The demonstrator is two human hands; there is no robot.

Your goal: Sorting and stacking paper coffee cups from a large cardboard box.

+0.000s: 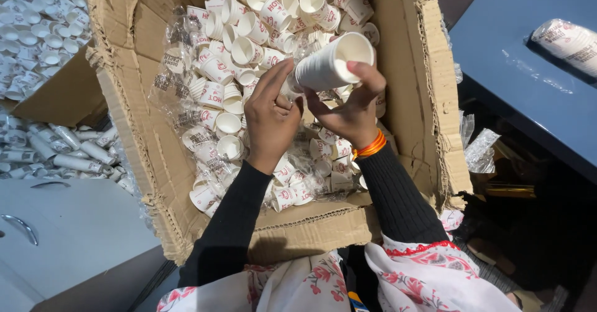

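Both hands hold a stack of white paper cups (329, 66) over the cardboard box (137, 69) of loose cups (236, 51). The left hand (270, 116) grips the bottom end, and the right hand (351, 110) wraps the middle. The stacking step looks underway; adding another cup needs one hand free.

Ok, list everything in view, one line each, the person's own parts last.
cup stack: one, white, held sideways over the box by both hands
loose cups: many, white with red print, heaped inside the box
plastic wrap: clear, crumpled along the heap's left side
box: one, brown cardboard, torn edges, centre
second box: one, cardboard, full of white cups, top left
wrapped stacks: several, white, lying at left below the second box
table: one, dark blue, right
sleeve of cups: one, wrapped, on the table
left hand: on the stack's base end
right hand: gripping the stack, orange bangles at the wrist
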